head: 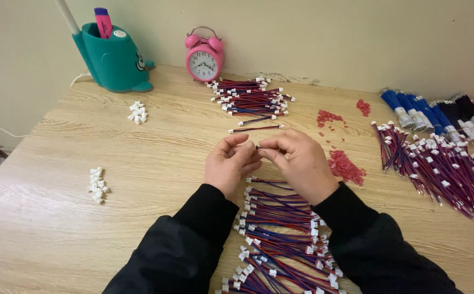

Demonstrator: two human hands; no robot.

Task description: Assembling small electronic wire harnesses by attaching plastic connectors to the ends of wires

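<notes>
Wooden tabletop [155,147] carries everything we see. Our left hand [229,166] and right hand [297,163] meet near its middle, fingers [272,142] of both pinched together on a small piece held between them; we cannot tell exactly what it is, since the fingertips hide it. Just below the hands, toward the near edge, lies a pile of red-and-blue wires with white plugs [280,239]. A second wire pile [250,98] sits toward the far edge, in front of a pink alarm clock [204,57]. More wires [438,169] spread along the right edge, with blue and black bundles [438,114] behind them. Red bits [346,166] lie beside the right hand. Two heaps of white plugs [98,185] [137,111] rest toward the left edge, near a teal pen holder [114,60].
</notes>
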